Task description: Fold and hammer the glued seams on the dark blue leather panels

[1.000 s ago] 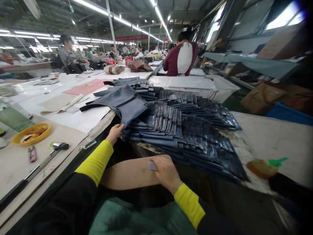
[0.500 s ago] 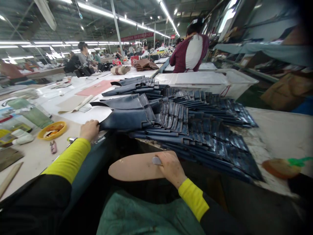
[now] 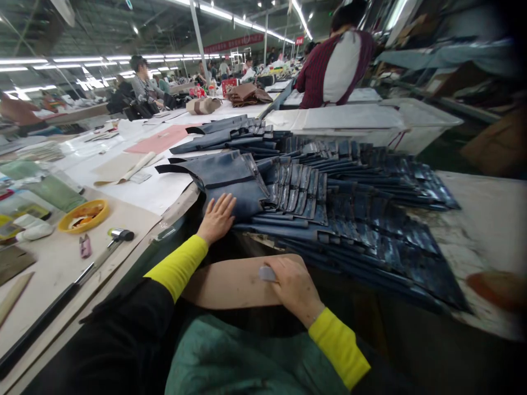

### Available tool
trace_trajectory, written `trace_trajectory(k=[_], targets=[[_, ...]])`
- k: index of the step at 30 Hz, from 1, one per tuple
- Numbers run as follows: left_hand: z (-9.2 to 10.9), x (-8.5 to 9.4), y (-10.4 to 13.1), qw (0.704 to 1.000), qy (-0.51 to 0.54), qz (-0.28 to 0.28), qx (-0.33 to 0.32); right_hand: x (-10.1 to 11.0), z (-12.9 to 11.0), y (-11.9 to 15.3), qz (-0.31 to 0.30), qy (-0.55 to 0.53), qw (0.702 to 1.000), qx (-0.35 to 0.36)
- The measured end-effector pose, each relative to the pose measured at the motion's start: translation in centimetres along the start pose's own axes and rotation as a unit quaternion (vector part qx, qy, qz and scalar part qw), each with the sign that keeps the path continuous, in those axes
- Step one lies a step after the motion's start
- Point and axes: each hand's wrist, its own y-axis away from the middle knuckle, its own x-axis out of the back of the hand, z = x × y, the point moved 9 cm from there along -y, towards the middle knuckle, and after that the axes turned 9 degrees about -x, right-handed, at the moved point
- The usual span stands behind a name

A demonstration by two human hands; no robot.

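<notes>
My left hand (image 3: 216, 219) lies with its fingers spread on a dark blue leather piece (image 3: 234, 192), at the near left end of the overlapping stack. A small grey flat-ended tool (image 3: 267, 274) is pinched in my right hand (image 3: 297, 288). That hand rests on a long, brown, round-ended board (image 3: 234, 282) above my lap. The tool's handle is hidden in my fingers. Beyond the held tool, many folded blue leather pieces (image 3: 349, 219) fan out to the right, their edges dark and shiny.
On the left table are a hammer (image 3: 101, 258), a yellow dish (image 3: 84, 216) with scraps, pink nippers (image 3: 84, 246) and a green bottle (image 3: 57, 192). A round brown container (image 3: 496, 289) stands at right. A co-worker (image 3: 337, 60) is beyond a white bin (image 3: 432, 123).
My left hand has moved right from the leather's far left edge onto its near side, fingers now spread. The leather piece has shifted. My right hand still holds the tool over the board.
</notes>
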Motion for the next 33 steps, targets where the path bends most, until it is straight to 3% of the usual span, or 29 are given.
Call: trace_trajectory(k=[4, 8, 11, 14, 18, 22, 25, 28, 31, 33], targets=[[4.0, -4.2, -2.8, 0.996, 0.056, -0.072, -0.006, 0.2, 0.0, -0.1, 0.000, -0.013, 1.000, -0.002], [4.8, -5.9, -4.7, 0.989, 0.105, -0.107, 0.010, 0.1, 0.2, 0.0, -0.002, -0.016, 1.000, -0.006], [3.7, -6.0, -4.8, 0.984, 0.132, -0.120, 0.018, -0.1, 0.4, 0.0, -0.005, -0.018, 1.000, -0.007], [2.2, -5.4, -4.1, 0.989, 0.097, -0.095, 0.060, -0.2, 0.3, -0.1, -0.007, -0.020, 1.000, -0.006], [3.1, -6.1, -3.8, 0.989, 0.071, -0.116, 0.058, -0.1, 0.0, -0.2, -0.002, -0.020, 1.000, -0.007], [3.3, -5.3, -4.6, 0.991, 0.074, -0.087, 0.075, -0.1, -0.1, 0.1, -0.007, -0.019, 1.000, -0.009], [1.8, -3.9, -4.9, 0.987, 0.109, -0.073, 0.089, 0.1, 0.0, -0.2, -0.026, 0.003, 1.000, -0.017], [-1.7, -2.3, -4.4, 0.980, 0.116, -0.061, 0.150, 0.2, -0.3, -2.2, -0.086, 0.053, 0.995, -0.002], [-4.6, -1.2, -3.6, 0.973, 0.111, -0.048, 0.196, 1.2, -1.6, -6.5, -0.088, 0.093, 0.991, 0.051], [-5.3, -0.9, -3.4, 0.972, 0.111, -0.042, 0.202, 1.4, -2.4, -10.3, -0.073, 0.113, 0.988, 0.069]])
